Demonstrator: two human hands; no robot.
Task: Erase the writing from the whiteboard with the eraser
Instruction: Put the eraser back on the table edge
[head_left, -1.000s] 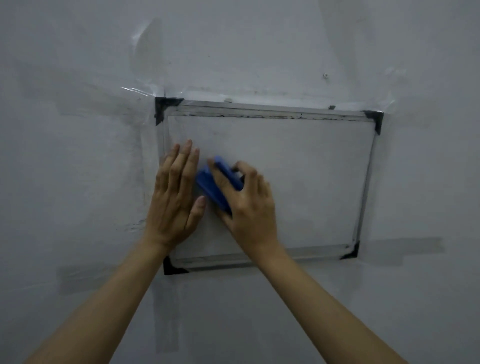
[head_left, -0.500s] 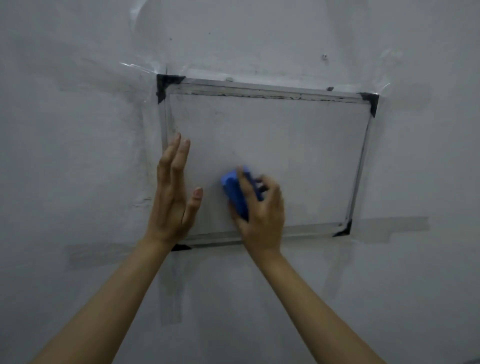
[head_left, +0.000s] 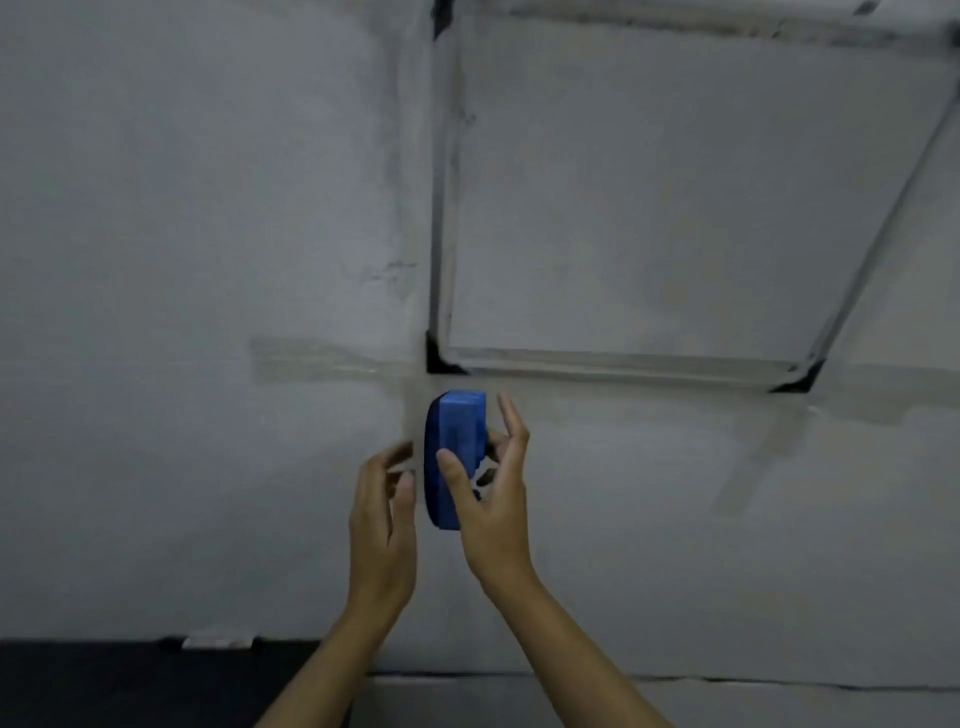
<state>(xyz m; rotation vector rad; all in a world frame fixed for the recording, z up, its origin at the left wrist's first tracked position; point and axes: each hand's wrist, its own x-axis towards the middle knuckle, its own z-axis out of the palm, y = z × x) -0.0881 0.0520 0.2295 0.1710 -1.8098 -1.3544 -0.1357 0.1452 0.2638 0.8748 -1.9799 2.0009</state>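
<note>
Whiteboard (head_left: 675, 218) top-right corner cut off by frame edge; surface too blurry to tell if writing's left. Eraser (head_left: 454, 457) lower end & back hidden behind right hand (head_left: 493, 499). Forearms cut off at bottom.

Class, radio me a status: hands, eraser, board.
Right hand holds eraser; left hand open beside it. Whiteboard looks clean. Nothing blocking.

Blue eraser (head_left: 453, 457), white whiteboard (head_left: 675, 208) with silver frame and black corners, grey wall (head_left: 182, 208) around the whiteboard
</note>
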